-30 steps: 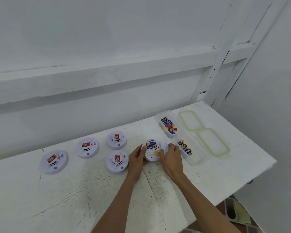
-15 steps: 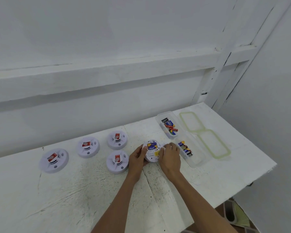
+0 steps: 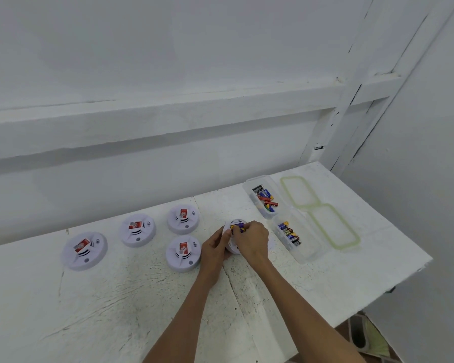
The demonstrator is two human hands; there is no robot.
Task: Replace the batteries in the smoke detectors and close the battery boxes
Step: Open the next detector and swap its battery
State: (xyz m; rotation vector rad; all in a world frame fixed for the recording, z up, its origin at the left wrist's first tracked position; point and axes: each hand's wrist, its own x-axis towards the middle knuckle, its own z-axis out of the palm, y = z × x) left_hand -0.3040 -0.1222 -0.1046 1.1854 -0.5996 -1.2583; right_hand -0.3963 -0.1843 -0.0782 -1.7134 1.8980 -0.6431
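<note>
Within the last second the right hand had left the rim of the upturned smoke detector and pinched the battery in its bay. The left hand gripped the detector's left edge, on the table. Whether the battery was being pulled or seated, I could not tell. Near its right, the far clear tub held mixed loose batteries and the near tub a small cluster, with both lids off beside them.

Right hand has moved onto the batteries.
</note>
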